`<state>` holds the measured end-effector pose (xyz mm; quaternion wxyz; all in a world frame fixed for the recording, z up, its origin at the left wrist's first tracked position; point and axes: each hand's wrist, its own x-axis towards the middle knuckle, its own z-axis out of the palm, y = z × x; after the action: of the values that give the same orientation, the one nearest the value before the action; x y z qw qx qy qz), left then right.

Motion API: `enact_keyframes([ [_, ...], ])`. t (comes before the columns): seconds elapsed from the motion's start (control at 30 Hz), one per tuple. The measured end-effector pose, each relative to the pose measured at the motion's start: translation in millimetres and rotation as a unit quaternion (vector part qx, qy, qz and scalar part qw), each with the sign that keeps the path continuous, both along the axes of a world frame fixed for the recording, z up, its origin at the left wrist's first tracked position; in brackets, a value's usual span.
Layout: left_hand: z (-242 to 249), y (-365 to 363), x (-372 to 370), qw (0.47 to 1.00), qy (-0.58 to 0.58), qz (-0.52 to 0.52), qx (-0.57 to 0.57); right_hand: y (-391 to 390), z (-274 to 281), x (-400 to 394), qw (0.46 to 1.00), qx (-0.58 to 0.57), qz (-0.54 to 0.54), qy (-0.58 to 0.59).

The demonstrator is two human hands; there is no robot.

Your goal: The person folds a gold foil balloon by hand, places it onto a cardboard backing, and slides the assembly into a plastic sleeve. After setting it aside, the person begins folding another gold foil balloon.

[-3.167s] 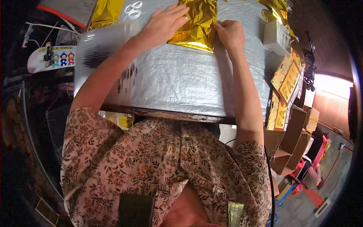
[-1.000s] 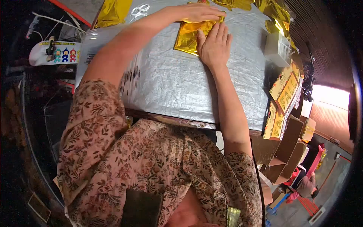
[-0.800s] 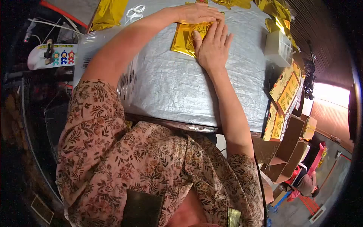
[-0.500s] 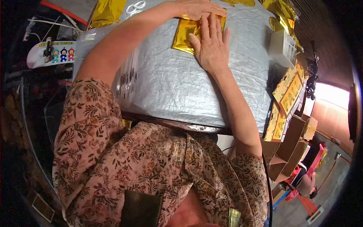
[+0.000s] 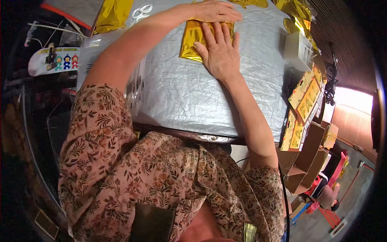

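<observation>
A folded piece of gold foil [image 5: 190, 38] lies flat on the silver-covered table [image 5: 189, 92]. My right hand [image 5: 217, 50] is spread palm-down on the foil's near right part, fingers apart. At the foil's far edge my left hand [image 5: 213, 11] also lies flat, its arm reaching across from the left. Neither hand grips the foil; both press on it.
More gold foil lies at the far left [image 5: 113, 14] and far right [image 5: 296, 16]. White scissors [image 5: 139, 11] rest near the top. A white box [image 5: 297, 45] and gold lettered cards [image 5: 306, 97] sit at the right edge, cardboard boxes [image 5: 306, 157] below. Another person [image 5: 328, 193] is at lower right.
The foil was larger and held at its edges 3.2 s ago; it is now folded smaller. Over the last second my right hand slid slightly left across it, flattening it.
</observation>
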<state>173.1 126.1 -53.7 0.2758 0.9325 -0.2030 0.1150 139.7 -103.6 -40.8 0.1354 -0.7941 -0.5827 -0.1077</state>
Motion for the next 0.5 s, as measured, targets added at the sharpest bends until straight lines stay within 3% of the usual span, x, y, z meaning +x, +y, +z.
enact_keyframes([
  [0.03,10.5,-9.7,-7.0,1.0,-0.001,-0.001,-0.002,-1.4,-0.1,-0.7,1.0,-0.002,-0.001,-0.001],
  [0.13,32.2,-24.3,-20.4,0.982,0.021,0.12,0.142,-0.3,0.5,-4.2,1.0,-0.001,0.0,-0.008],
  [0.2,22.6,-15.4,-9.6,0.997,0.002,0.071,0.026,-2.0,0.9,-7.4,1.0,0.018,0.008,-0.01],
  [0.33,30.2,-26.0,-15.5,0.993,0.018,0.113,0.028,-9.3,4.5,-16.0,0.999,0.015,0.026,-0.017],
  [0.43,32.8,-35.1,-20.0,0.971,0.017,0.189,0.142,-10.9,10.6,-18.4,0.996,-0.01,0.083,-0.016],
  [0.5,22.8,-23.0,-12.4,0.993,-0.01,0.11,0.028,-13.8,14.2,-18.8,0.993,-0.027,0.109,-0.019],
])
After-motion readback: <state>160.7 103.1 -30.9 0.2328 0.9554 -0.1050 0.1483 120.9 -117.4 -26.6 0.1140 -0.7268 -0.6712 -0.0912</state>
